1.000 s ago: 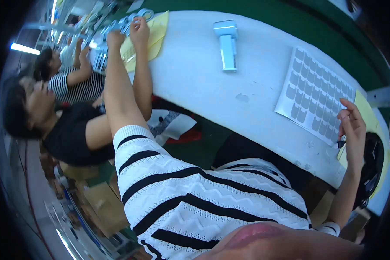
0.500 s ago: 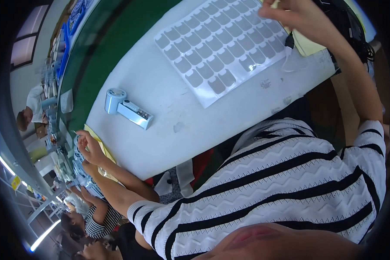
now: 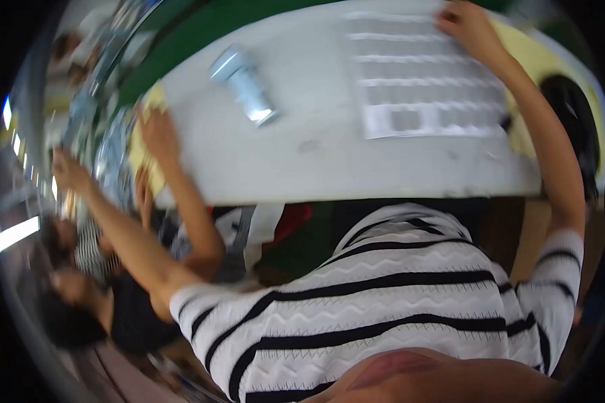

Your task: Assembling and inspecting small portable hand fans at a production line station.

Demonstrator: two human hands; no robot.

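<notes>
My left hand (image 3: pixel 70 171) reaches far out to the left, past the table's end, beside a co-worker's arm. Motion smears its fingers, and I cannot tell whether anything is in them. My right hand (image 3: pixel 470 27) is at the far right, over the upper right part of a white sheet of grey rounded stickers (image 3: pixel 410 70). Its fingers are curled together; whatever they pinch is too small or blurred to name. On the table, left of the sheet, lies a light blue handheld device (image 3: pixel 245 87) with a round head and a straight handle, like a small fan.
The white table (image 3: pixel 316 171) spans the front. A co-worker's hand (image 3: pixel 160 131) rests on a yellow surface (image 3: pixel 141 158) at its left end, near bluish wrapped items (image 3: pixel 113 158). A black rounded object (image 3: pixel 571 127) stands at the right on yellow material (image 3: pixel 531 50). Green surface lies beyond.
The view has turned, so the table edge now runs level and the device and sheet appear further right. My left arm is stretched further left. My right hand stays by the sheet.
</notes>
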